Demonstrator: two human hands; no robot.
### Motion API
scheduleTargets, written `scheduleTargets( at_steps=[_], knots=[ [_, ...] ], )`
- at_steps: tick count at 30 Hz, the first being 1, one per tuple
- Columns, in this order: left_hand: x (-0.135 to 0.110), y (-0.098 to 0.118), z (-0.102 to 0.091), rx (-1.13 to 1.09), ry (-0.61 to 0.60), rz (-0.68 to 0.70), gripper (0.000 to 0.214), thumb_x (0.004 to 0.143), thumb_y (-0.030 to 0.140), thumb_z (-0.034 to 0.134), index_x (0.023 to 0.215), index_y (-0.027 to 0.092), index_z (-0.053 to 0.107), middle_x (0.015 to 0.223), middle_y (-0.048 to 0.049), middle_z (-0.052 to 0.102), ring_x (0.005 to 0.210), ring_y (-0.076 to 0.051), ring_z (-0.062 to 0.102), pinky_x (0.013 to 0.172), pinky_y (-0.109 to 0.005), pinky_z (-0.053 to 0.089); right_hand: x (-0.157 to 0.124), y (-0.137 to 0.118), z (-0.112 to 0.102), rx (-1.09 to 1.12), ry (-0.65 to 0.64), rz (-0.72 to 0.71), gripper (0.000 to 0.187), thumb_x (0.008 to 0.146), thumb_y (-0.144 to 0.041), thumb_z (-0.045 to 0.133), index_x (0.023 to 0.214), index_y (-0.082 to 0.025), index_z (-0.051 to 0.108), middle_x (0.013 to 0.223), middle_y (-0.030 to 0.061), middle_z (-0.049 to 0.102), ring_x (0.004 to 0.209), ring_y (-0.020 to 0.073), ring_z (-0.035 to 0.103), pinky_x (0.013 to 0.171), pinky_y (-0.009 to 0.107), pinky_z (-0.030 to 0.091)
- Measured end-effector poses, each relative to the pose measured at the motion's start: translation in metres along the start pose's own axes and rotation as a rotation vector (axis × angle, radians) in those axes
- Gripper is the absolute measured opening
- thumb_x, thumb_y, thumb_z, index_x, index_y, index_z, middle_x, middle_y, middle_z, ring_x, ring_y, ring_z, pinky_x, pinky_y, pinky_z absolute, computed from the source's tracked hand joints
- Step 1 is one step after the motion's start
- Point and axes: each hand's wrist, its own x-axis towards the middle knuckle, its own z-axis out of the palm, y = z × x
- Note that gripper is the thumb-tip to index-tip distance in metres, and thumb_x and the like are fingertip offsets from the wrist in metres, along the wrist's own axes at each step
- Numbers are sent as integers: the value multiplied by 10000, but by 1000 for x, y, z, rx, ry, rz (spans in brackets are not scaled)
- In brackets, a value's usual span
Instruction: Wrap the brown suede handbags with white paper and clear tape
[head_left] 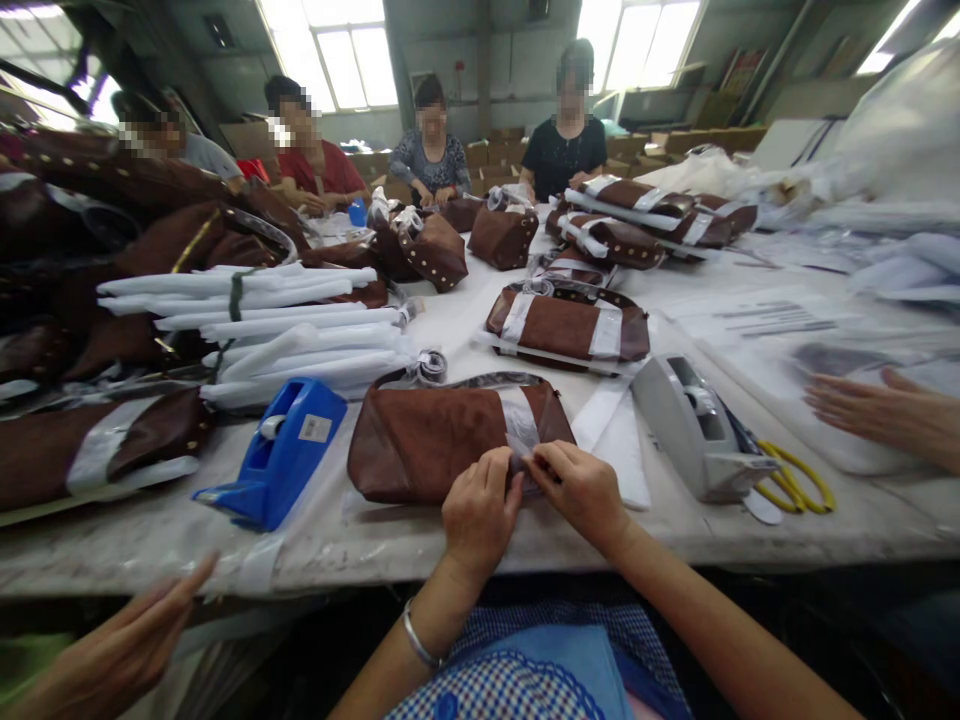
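A brown handbag lies right in front of me at the table edge, its wrapped strap along the top. Around its right part runs a shiny translucent wrapping strip. My left hand pinches this strip at the bag's lower front edge, a silver bangle on the wrist. Close beside it, my right hand is closed too, thumb and fingers pressed together on the same strip. The fingers partly hide the strip's end. A white padded sheet lies to the right of the bag.
Left stands a blue tape dispenser; right, a grey tape dispenser beside yellow-handled scissors. White paper rolls are stacked left. Another wrapped handbag lies behind. Co-workers' hands reach in from both sides; several people sit opposite.
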Motion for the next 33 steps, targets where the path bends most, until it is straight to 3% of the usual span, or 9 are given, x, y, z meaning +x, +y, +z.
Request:
scheduleTargets(
  at_steps=[3,8,14,19,22,25,29,33],
  knots=[
    [-1,-1,1,24,53,79,218,941,264,616,1154,220,600,1126,-5,718,879,-154,670,795,-284,481,1,-3,3,8,30,79,193,995,-341,547,1037,-187,656,769,6,697,670,137,645,618,241,412],
    [0,-4,1,81,67,194,233,964,229,585,1180,283,654,1152,6,725,833,-137,664,732,-289,459,6,-6,1,-35,9,197,371,974,-339,574,1316,-194,574,738,-28,704,607,133,648,538,261,384],
    [-1,-8,1,54,-13,278,261,967,225,583,1212,268,662,1253,22,708,935,-149,653,710,-303,475,15,-2,-3,-61,-64,244,404,949,-329,593,1338,-222,576,776,-25,719,663,158,676,540,267,406],
    [1,-10,1,68,-79,233,336,977,257,561,1309,261,612,1331,7,665,869,-171,634,725,-323,526,8,12,-15,53,-50,246,352,954,-341,588,1286,-227,613,808,-15,727,648,149,671,598,257,473],
    [3,-9,0,62,-103,198,336,983,284,546,1311,270,616,1341,14,657,843,-179,624,743,-330,549,-10,40,-46,13,67,207,291,966,-346,573,1225,-233,645,978,25,752,816,173,711,763,276,529],
    [6,-7,-1,52,-95,202,349,978,276,549,1321,273,612,1337,23,658,825,-178,615,751,-329,559,-33,85,-88,-159,238,234,296,960,-358,566,1198,-209,659,1184,83,714,1129,237,653,1028,363,471],
    [6,-9,0,62,-69,212,374,970,269,560,1343,274,599,1342,44,653,816,-180,602,714,-327,555,-60,148,-132,-285,298,500,406,919,-487,538,1070,-158,720,1398,163,568,1350,320,474,1171,479,330],
    [4,-13,5,72,-68,232,408,970,277,564,1378,271,572,1365,64,633,819,-181,591,710,-322,538,-70,181,-145,-113,176,846,467,863,-580,537,940,-183,770,1433,134,547,1349,325,473,1164,473,332]
  ],
)
